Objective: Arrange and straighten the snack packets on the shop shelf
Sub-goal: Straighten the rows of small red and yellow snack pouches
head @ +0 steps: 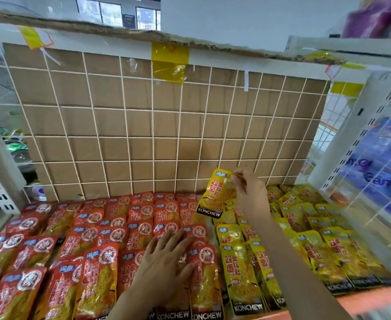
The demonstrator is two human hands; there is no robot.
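Right hand (pixel 251 192) lifting yellow packet (pixel 215 192), clear above

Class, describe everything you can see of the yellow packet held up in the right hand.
The yellow packet is a glossy, plastic-looking pouch with a blue label at its top, red characters, a clear window showing yellow strips and a black bottom band reading KONCHEW. It is held in the air, slightly tilted, in front of the wire grid. The right hand pinches its upper right edge.
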